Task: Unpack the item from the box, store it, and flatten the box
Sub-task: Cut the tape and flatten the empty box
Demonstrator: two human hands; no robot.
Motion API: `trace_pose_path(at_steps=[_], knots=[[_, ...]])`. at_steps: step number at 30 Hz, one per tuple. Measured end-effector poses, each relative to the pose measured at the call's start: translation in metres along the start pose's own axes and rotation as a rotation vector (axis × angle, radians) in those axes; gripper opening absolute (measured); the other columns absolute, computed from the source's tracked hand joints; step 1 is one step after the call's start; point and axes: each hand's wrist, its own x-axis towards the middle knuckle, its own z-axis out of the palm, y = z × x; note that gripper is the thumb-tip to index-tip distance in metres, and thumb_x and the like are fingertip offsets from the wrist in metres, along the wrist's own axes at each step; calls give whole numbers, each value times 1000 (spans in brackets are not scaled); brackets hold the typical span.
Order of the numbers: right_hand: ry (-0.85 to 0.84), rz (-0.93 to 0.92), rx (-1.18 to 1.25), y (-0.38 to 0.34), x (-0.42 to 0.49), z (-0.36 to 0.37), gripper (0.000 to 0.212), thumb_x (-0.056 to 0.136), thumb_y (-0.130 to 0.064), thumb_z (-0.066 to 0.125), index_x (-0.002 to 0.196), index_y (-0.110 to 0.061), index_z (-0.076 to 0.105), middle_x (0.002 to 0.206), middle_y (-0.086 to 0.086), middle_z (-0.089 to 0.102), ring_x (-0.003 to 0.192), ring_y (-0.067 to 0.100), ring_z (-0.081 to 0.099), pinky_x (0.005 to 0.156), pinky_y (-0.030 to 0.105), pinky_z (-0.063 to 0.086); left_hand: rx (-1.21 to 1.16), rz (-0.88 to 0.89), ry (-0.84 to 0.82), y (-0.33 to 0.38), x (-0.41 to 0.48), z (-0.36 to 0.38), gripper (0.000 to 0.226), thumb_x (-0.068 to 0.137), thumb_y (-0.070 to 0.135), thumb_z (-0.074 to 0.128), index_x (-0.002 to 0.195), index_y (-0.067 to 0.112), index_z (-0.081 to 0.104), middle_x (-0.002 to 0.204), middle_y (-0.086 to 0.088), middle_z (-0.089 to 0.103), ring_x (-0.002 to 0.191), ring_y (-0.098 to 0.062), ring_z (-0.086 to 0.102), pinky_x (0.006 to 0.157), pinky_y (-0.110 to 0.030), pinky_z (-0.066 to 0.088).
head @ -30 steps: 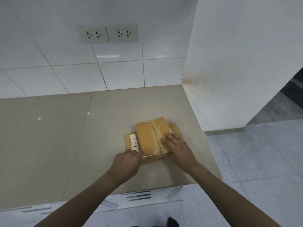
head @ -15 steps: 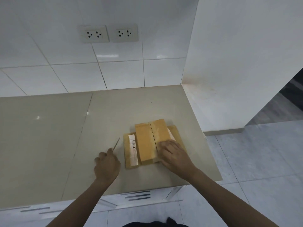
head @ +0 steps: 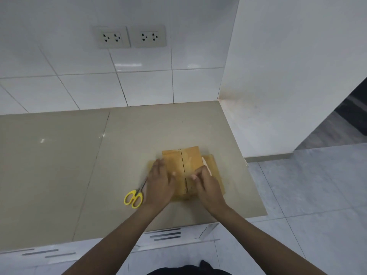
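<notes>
- Box (head: 186, 165) lay lower centre of frame, on the counter (head: 79, 165) near its right edge, top flaps shut with a seam down the middle.
- Left hand (head: 159, 183) rested flat on the box's left side, fingers spread, gripping nothing.
- Right hand (head: 208, 185) sat on the right flap, fingers curled at the seam; cannot tell whether pinching anything.
- Scissors (head: 135, 196) lay just left of the left hand, yellow handles nearest the viewer.
- Two sockets (head: 131, 37) showed at upper centre on the tiled wall.
</notes>
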Motion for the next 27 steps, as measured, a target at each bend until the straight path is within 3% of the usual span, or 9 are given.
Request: trace_pose_path(at_steps=[3, 5, 7, 9, 16, 22, 27], knots=[[157, 210, 189, -6, 3, -1, 13, 101, -21, 44, 88, -23, 44, 71, -10, 55, 60, -4, 52, 54, 10, 38, -10, 61, -108, 24, 10, 17, 63, 100, 31, 36, 150, 4, 8, 160, -17, 12, 148, -28, 8, 120, -45, 9], [249, 301, 299, -8, 9, -7, 10, 101, -20, 40, 93, -25, 43, 86, -7, 66, 74, -8, 61, 66, 9, 47, 144, 41, -139, 27, 9, 31, 71, 98, 45, 31, 150, 6, 1, 161, -14, 5, 149, -27, -2, 119, -49, 0], [315, 335, 377, -7, 15, -17, 7, 102, -21, 39, 100, -21, 46, 100, 1, 70, 91, 8, 68, 81, 28, 55, 312, 48, -104, 26, 5, 40, 80, 94, 58, 25, 151, 7, 2, 161, -13, 5, 148, -28, -4, 117, -49, -6], [352, 319, 401, -8, 20, -27, 12, 101, -21, 41, 102, -19, 53, 103, 3, 71, 97, 18, 69, 84, 37, 56, 378, 58, -67, 25, 3, 47, 83, 92, 63, 21, 151, 7, 5, 161, -13, 7, 148, -29, -4, 117, -50, -7], [454, 215, 326, -23, 33, -40, 19, 99, -28, 48, 91, -40, 61, 99, -10, 71, 96, 10, 67, 85, 42, 57, 440, 27, -106, 26, 6, 54, 79, 93, 62, 11, 151, 9, 4, 162, -11, 4, 148, -26, -7, 116, -49, -11], [632, 174, 347, -32, 39, -44, 16, 101, -30, 47, 100, -25, 62, 96, -11, 71, 90, 8, 70, 79, 43, 60, 428, 27, -89, 30, 3, 55, 76, 93, 60, 11, 152, 12, 3, 162, -8, 2, 148, -24, -7, 117, -50, -7], [757, 115, 348, -40, 42, -50, 17, 102, -22, 43, 100, -23, 59, 97, -2, 71, 85, 11, 71, 74, 41, 61, 440, 39, -91, 32, 0, 54, 76, 94, 60, 13, 152, 13, 4, 162, -7, 3, 149, -23, -6, 117, -51, -7]])
